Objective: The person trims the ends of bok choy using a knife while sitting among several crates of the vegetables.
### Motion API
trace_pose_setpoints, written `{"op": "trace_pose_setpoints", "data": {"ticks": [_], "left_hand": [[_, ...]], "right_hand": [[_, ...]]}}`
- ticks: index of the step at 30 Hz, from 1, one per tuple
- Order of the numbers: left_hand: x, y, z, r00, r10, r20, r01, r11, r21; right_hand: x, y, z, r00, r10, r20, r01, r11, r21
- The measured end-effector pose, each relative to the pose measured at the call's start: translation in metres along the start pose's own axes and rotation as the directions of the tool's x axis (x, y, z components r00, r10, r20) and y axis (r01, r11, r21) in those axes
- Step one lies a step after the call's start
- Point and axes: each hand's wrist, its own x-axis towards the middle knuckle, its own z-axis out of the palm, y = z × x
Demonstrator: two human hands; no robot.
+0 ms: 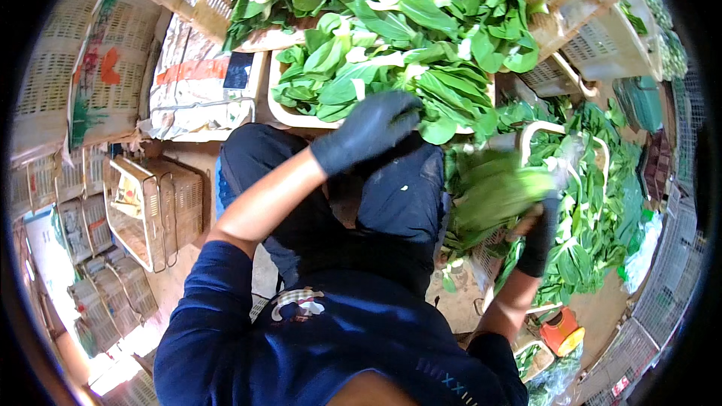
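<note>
My left hand (380,124), in a black glove, is at the near edge of a tray (282,109) heaped with bok choy (361,79). Its fingers are smeared by motion, and I cannot make out anything held in them. To the right, my right hand (540,229), also gloved in black, is closed around the pale stem end of a bok choy bunch (492,192). The bunch is blurred, its leaves spreading left beside my knee. A greyish blur above that hand is too unclear to name.
More bok choy fills a large crate (579,0) beyond the tray. Loose greens (575,256) pile up at the right around a cream crate (538,128). An empty-looking basket (162,207) lies at the left, near stacked crates (113,301). An orange object (558,331) sits lower right.
</note>
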Motion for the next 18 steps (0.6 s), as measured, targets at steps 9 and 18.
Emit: {"op": "trace_pose_setpoints", "data": {"ticks": [9, 18], "left_hand": [[0.101, 0.003, 0.06, 0.95, 0.311, -0.014, -0.251, 0.791, 0.558], [0.061, -0.037, -0.04, 0.863, -0.236, -0.447, -0.125, 0.757, -0.641]], "right_hand": [[0.011, -0.034, -0.099, 0.951, -0.137, -0.278, 0.306, 0.554, 0.774], [-0.007, -0.06, 0.123, 0.978, 0.036, 0.205, -0.152, 0.797, 0.584]]}}
